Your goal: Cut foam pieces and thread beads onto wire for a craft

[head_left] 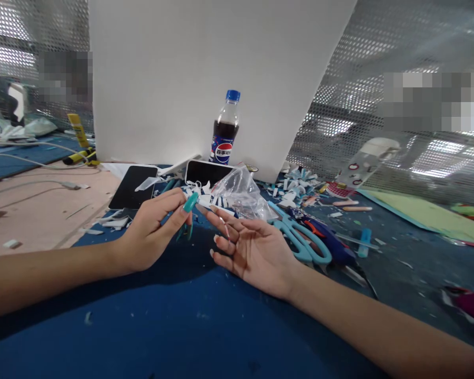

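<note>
My left hand (154, 226), with long teal nails, has its thumb and index finger pressed together. Anything between those fingertips is too small or hidden to make out. My right hand (256, 252) lies palm up, its fingers apart and loosely curled, and its index fingertip is close to my left thumb. A thin pale strand (224, 229) crosses the fingers of my right hand. Just behind the fingertips are striped dark-blue and white pieces (217, 201) and a crumpled clear plastic bag (245, 192).
Teal-handled scissors (300, 239) and a dark-blue tool (334, 239) with a cord lie right of my right hand. Behind are two phones, one flat (132, 187) and one (205, 172) by the cola bottle (225, 131). White scraps (298, 184) are heaped at the back right.
</note>
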`<action>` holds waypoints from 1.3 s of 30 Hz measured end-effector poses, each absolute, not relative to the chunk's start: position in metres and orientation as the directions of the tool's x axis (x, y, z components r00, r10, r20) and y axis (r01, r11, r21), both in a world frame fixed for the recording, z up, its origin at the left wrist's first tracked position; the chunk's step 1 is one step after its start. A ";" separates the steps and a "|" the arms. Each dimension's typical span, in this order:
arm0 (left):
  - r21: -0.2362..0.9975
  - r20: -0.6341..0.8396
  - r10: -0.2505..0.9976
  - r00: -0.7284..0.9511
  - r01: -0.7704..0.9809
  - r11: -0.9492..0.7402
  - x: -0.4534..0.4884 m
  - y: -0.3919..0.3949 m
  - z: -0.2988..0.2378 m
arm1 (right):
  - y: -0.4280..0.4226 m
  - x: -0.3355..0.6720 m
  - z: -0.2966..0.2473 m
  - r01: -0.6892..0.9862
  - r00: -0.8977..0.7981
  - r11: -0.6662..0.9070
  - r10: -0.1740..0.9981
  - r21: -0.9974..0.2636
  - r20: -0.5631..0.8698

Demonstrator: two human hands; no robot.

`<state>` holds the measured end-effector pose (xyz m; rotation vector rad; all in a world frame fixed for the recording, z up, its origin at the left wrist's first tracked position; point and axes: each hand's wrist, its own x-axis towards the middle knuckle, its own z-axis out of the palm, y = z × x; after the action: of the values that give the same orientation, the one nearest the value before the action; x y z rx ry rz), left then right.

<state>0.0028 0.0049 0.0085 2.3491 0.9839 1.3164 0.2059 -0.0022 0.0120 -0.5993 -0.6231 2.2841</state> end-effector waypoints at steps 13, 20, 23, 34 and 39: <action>0.534 0.631 0.691 0.352 0.449 -0.716 0.003 0.003 0.009 | -0.002 0.207 0.010 -0.484 -0.643 -0.625 0.729 -0.613 -0.236; 0.542 0.634 0.697 0.335 0.451 -0.709 0.004 0.002 0.010 | -0.002 0.207 0.008 -0.482 -0.644 -0.616 0.731 -0.623 -0.225; 0.548 0.628 0.706 0.328 0.457 -0.700 0.004 0.002 0.010 | -0.003 0.206 0.010 -0.507 -0.639 -0.613 0.739 -0.607 -0.213; 0.573 0.543 0.744 0.390 0.476 -0.668 0.004 0.010 0.007 | -0.001 0.210 0.003 -0.541 -0.688 -0.632 0.712 -0.555 -0.140; 0.573 0.528 0.758 0.384 0.497 -0.651 0.004 0.011 0.007 | -0.002 0.211 0.003 -0.556 -0.670 -0.641 0.723 -0.529 -0.171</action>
<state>0.0040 0.0110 0.0073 2.3272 1.0975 1.1416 0.2108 -0.0016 0.0031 -0.4817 -0.5732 2.2839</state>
